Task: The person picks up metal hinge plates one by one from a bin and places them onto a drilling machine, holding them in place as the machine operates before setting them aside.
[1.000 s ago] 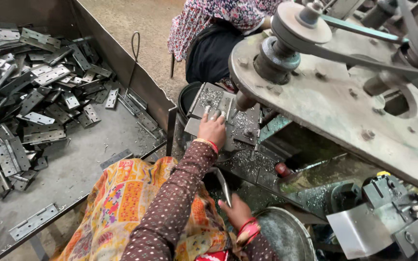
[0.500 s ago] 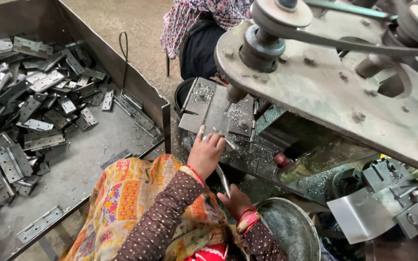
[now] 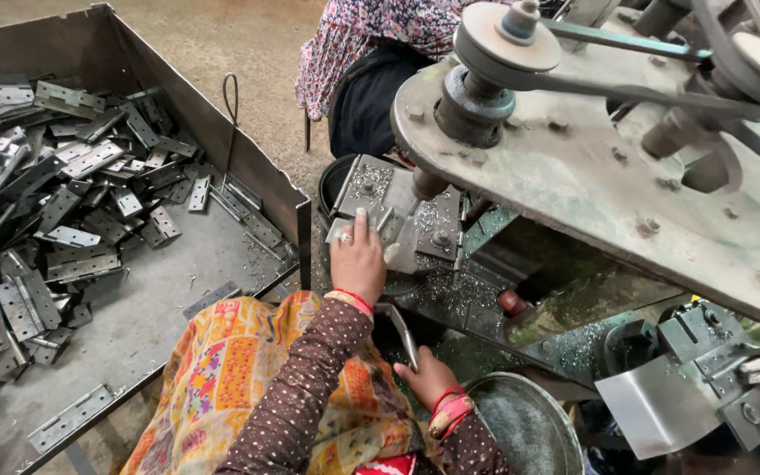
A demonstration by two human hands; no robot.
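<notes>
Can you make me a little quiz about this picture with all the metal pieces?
1. True or false: the left hand rests on a metal piece on the machine table.
2. What does the right hand grip? A) a lever B) a hammer C) a cup
3. Which side of the picture holds the bin of hinges?

Key: 1 true; 2 A; 3 the left side.

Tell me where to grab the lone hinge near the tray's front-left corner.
Grip the hinge across its narrow width, fingers on the two long edges, coming straight down from above. It lies flat on the tray floor, clear of the pile, so both edges look open.
</notes>
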